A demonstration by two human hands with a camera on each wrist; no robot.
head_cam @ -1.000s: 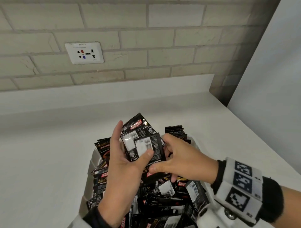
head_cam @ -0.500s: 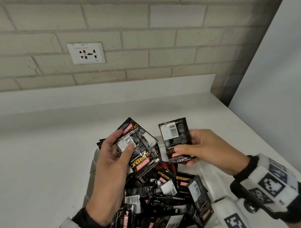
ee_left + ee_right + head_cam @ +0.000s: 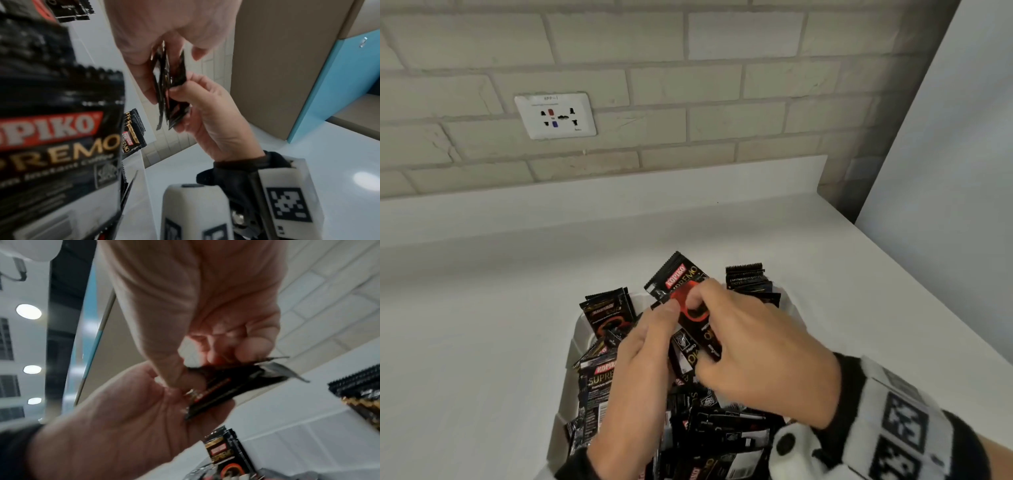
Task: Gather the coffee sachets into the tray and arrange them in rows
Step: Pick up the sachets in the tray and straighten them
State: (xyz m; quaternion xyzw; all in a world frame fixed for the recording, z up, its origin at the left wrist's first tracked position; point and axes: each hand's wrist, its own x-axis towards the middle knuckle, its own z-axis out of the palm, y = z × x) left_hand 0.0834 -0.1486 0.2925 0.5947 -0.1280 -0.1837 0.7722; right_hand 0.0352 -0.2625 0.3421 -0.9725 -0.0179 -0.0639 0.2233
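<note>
Over the white tray (image 3: 576, 342) both hands meet on a small stack of black coffee sachets (image 3: 683, 287), held upright. My left hand (image 3: 666, 313) grips the stack from the left, thumb on its front. My right hand (image 3: 717, 308) pinches the same stack from the right, fingers curled over its red-printed face. In the left wrist view the stack (image 3: 170, 91) is edge-on between the left hand (image 3: 144, 53) and the right hand (image 3: 203, 110). The right wrist view shows the sachets (image 3: 236, 381) pinched between both hands. Several more loose sachets (image 3: 599, 380) fill the tray in a jumble.
The tray sits on a white counter (image 3: 482, 342) against a brick wall with a power socket (image 3: 555, 114). A neat upright bunch of sachets (image 3: 744, 277) stands at the tray's far right corner. A white panel (image 3: 945, 171) borders the counter's right side.
Half a second ago my hands were apart, the right one holding a single sachet off to the right. It has now come back left and joined that sachet to the stack in my left hand.
</note>
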